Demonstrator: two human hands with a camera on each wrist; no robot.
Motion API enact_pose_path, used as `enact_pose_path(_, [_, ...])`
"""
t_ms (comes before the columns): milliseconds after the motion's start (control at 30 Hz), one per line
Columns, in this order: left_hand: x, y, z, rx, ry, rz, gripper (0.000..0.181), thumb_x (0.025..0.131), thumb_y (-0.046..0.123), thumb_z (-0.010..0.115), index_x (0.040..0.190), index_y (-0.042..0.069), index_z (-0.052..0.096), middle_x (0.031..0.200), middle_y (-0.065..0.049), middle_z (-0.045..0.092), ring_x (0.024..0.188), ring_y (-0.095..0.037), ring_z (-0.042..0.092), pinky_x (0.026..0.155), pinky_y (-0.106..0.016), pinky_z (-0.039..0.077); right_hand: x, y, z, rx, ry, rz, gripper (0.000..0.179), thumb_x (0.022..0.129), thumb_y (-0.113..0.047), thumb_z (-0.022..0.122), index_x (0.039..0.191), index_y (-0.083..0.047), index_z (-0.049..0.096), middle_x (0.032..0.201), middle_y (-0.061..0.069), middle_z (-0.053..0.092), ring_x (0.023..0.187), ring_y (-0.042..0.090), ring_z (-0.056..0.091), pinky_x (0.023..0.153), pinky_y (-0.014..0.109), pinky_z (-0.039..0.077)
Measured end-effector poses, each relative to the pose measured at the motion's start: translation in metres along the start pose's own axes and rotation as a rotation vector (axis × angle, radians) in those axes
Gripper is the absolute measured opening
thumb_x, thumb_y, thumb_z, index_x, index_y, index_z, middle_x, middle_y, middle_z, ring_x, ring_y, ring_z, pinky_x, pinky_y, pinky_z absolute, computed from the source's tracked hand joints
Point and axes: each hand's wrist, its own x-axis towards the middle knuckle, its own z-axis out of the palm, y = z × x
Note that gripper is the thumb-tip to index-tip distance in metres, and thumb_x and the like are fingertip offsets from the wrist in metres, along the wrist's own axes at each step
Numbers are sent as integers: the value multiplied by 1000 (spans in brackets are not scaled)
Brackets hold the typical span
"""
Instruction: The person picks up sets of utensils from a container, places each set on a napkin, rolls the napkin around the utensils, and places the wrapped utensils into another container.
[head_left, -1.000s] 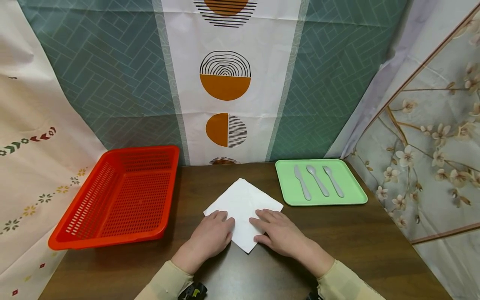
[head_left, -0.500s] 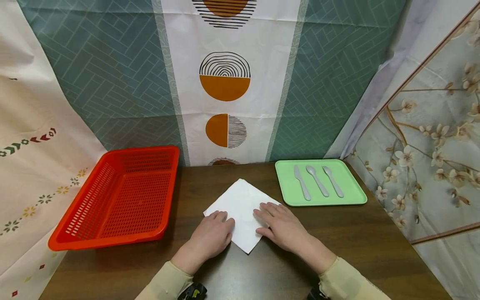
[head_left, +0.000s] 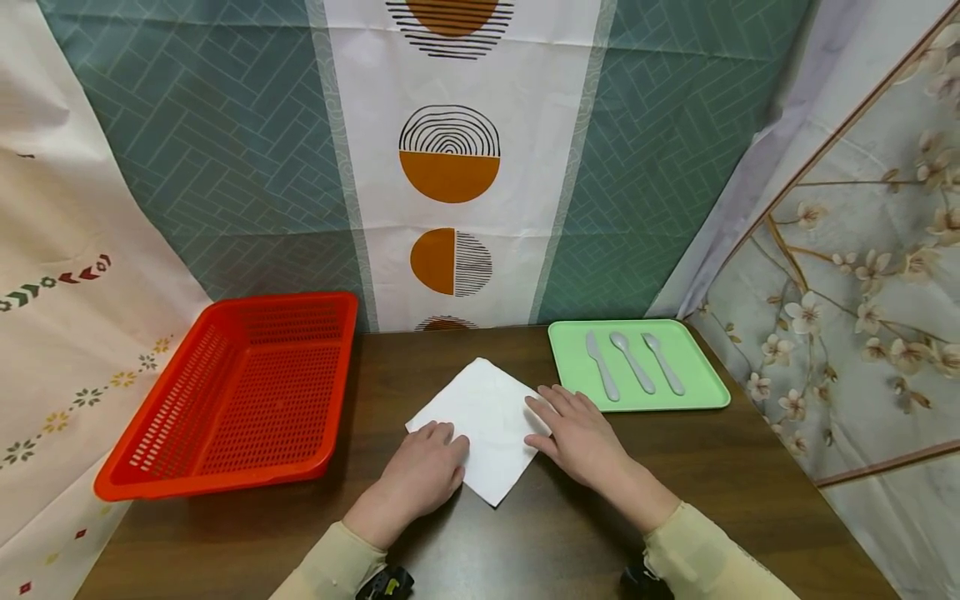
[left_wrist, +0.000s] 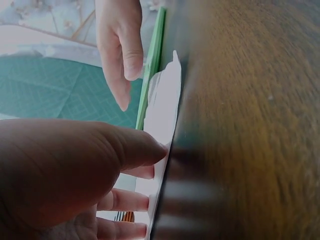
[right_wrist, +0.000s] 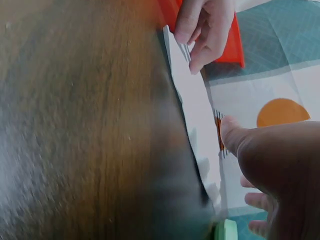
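A white paper napkin [head_left: 480,400] lies flat on the brown table, turned so one corner points at me. My left hand [head_left: 426,471] rests on its left part, and in the left wrist view the fingertips [left_wrist: 135,200] touch the paper. Over the napkin's right corner hovers my right hand [head_left: 581,433], fingers loosely extended and holding nothing. A gap shows between this hand and the napkin in the right wrist view. Just beyond it is a light green tray [head_left: 570,346] bearing a grey knife [head_left: 602,367], a spoon [head_left: 632,362] and a fork [head_left: 663,364].
To the left stands a red perforated plastic basket [head_left: 225,486] with nothing in it. Patterned cloth [head_left: 450,75] hangs behind the table [head_left: 750,500], and more fabric borders both sides.
My right hand has lifted off the napkin and moved right and away from me, toward the tray. The left hand has stayed in place on the napkin.
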Motion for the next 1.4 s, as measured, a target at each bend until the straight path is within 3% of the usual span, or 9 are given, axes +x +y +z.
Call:
enact_pose_path(267, [0,3,2,-14,-62,-49,31,99,30,84,116,9,70,122,-20,67,121,-44,65,103,-61,55,-1,13,-1,17,31,35,63,105,-42,76,155,-6,62,160,24,55,151,47,48,120,66,39])
enact_pose_path(800, [0,4,2,-19,-51,-59,29,98,29,84,114,9,69,118,-18,66,117,-42,64,99,-61,56,3,40,-6,14,77,80,62,105,-40,76,153,-3,62,158,26,56,148,49,50,119,67,39])
enact_pose_path(1233, [0,4,3,-18,-53,-59,29,99,29,83,115,10,69,123,-20,67,119,-44,64,100,-62,55,6,54,-10,26,48,179,59,108,-40,72,152,-3,63,155,26,59,141,50,57,115,65,45])
enact_pose_path(1400, [0,3,3,-12,-53,-56,30,99,30,84,116,10,69,122,-20,67,119,-43,64,100,-62,55,7,61,-8,14,74,199,58,108,-39,72,150,-1,64,152,27,61,141,50,57,115,64,45])
